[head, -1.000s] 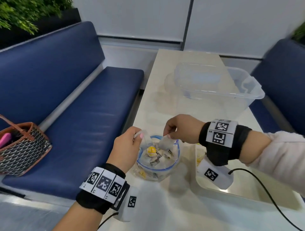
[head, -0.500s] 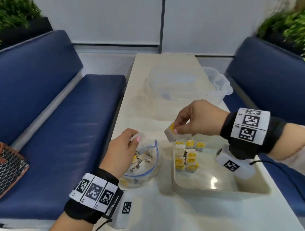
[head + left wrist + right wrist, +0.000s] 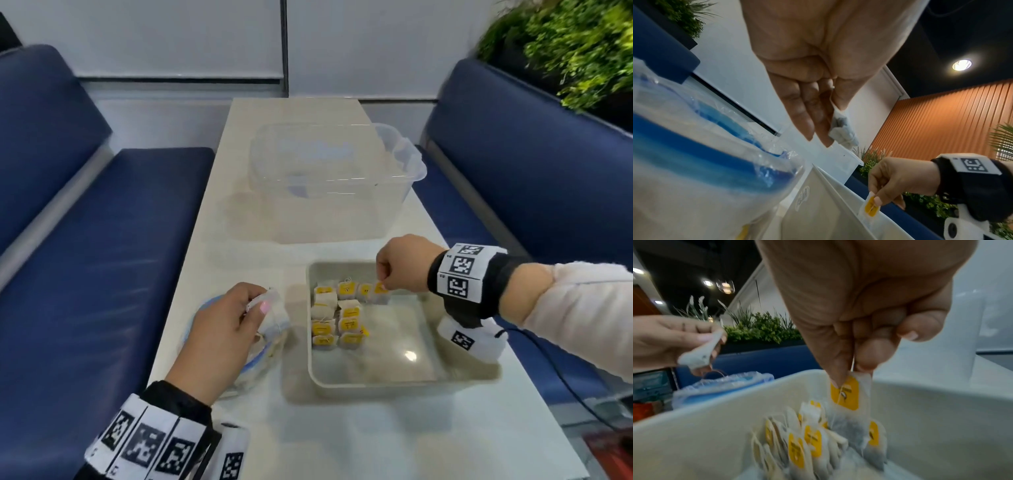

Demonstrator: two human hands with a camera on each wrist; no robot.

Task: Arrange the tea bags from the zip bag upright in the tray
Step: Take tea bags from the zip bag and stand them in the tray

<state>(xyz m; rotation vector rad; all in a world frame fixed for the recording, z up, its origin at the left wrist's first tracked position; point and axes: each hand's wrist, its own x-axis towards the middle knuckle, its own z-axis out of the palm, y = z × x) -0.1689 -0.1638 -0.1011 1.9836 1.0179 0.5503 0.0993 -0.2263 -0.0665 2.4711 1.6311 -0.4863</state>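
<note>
Tea bag in the right hand: light, soft paper pouch with loose leaf inside, so it flops and will tip unless it leans on a neighbour. Best hold looks like the top edge by the yellow tag, pinched lightly; squeezing the belly would likely crush or tear it (thin paper, string attached). Not slippery, but almost no weight, so it may cling to the fingers on release.

Right hand is knuckles-up over the tray, at the far edge of the tray, wrist bent down. Thumb and forefinger are narrow, pinching the top of the tea bag at its tag; other fingers are curled in. The bag hangs upright, its lower end down among the standing tea bags, at the right end of the far row inside the tray. Whether it touches the tray floor yet, cannot tell.

Left hand sits just left of the tray, over the zip bag. Its fingers are narrow too: thumb against fingertips, pinching a second tea bag by one edge, and it dangles above the zip bag's open mouth, clear of the tray. Palm faces down and inward.

Standing bags fill the far-left corner of the tray in short rows, tags up, touching each other; the rest of the tray floor shows bare. Zip bag stands on the tabletop touching or nearly touching the tray's left wall (blurred, hard to say). A clear plastic tub sits beyond the tray.
</note>
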